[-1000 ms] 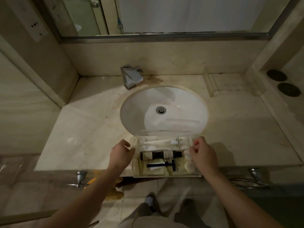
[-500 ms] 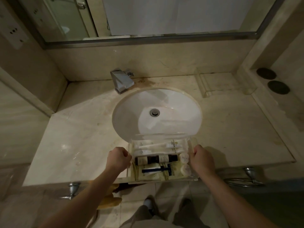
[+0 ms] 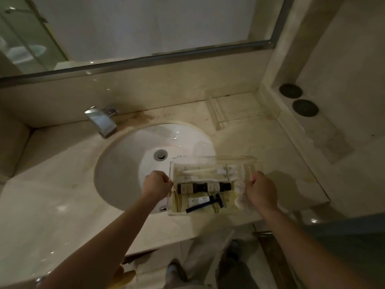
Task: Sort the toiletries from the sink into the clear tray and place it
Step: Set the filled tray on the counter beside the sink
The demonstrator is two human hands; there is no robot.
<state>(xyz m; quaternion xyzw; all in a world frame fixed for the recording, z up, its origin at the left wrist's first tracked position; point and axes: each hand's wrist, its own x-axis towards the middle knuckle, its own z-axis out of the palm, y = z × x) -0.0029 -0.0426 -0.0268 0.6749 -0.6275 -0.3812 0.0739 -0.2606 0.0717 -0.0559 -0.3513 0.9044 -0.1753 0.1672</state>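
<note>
Right now both hands are on the clear tray [image 3: 210, 159], one at each short end. The left hand [image 3: 156, 185] has its fingers curled round the tray's left edge, and the right hand [image 3: 262, 189] is curled round the right edge the same way. The tray sits over the front right part of the sink [image 3: 129, 163], reaching onto the marble counter [image 3: 52, 195]; I can't tell whether it rests there or is lifted. Inside lie pale tubes [image 3: 208, 171] along the far side, two dark bottles [image 3: 205, 187] across the middle, and a blue razor [image 3: 208, 202] nearest the person. The faucet [image 3: 102, 120] stands behind the basin.
</note>
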